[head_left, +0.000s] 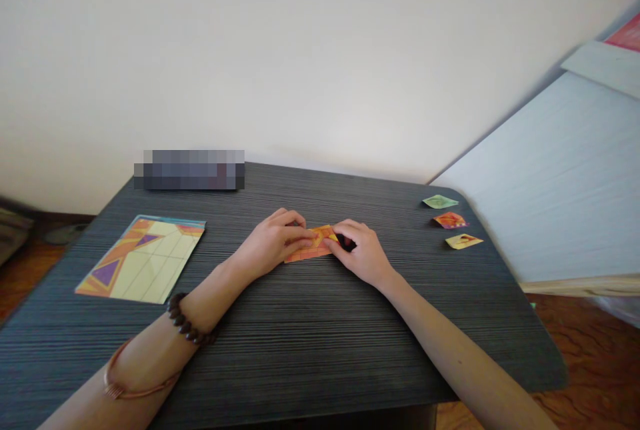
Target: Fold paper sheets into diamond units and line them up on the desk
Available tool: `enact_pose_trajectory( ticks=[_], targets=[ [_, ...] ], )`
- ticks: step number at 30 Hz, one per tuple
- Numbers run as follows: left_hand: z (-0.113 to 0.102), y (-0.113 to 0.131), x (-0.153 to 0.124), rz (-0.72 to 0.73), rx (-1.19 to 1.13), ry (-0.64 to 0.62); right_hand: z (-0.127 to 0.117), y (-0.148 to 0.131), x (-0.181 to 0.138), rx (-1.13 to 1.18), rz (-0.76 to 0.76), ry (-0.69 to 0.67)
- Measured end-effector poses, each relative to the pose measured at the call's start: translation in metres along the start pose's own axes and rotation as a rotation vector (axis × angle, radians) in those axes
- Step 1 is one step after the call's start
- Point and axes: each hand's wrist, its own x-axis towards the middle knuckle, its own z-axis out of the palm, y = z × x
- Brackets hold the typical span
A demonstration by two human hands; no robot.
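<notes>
An orange and yellow patterned piece of folded paper [309, 253] lies at the middle of the dark table, between my two hands. Its left part is pinched by my left hand [273, 241], thumb and fingers closed on it. My right hand [364, 251] grips the right end between thumb and forefinger. Parts of the paper are hidden under the fingertips, so its exact folds are hard to make out. A dark beaded bracelet and a copper-coloured bangle sit on my left forearm.
A stack of patterned paper sheets [165, 253] lies on the table [310, 350] at left. Folded green [440, 201], red-orange [451, 220] and yellow [464, 241] paper pieces sit near the right edge. A blurred-out object [190, 171] stands at the back left, before the wall.
</notes>
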Motion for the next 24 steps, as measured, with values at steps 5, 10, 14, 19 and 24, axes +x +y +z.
enact_pose_trajectory(
  ticks=[5,10,14,19,24],
  targets=[
    [-0.001,0.000,0.000,0.022,-0.013,0.000,0.002,0.002,-0.010,-0.012,-0.081,0.052],
    [-0.003,-0.001,0.001,0.030,-0.022,0.011,0.002,0.002,-0.012,-0.143,-0.141,0.016],
    [-0.003,-0.003,0.001,0.057,-0.031,-0.010,-0.002,0.003,-0.014,-0.212,-0.143,-0.016],
    [-0.003,-0.004,0.002,0.060,-0.028,-0.010,0.001,0.001,-0.016,-0.235,-0.128,0.002],
    [-0.004,-0.003,0.002,0.067,-0.029,-0.020,0.002,-0.006,-0.015,-0.315,-0.163,-0.016]
  ],
)
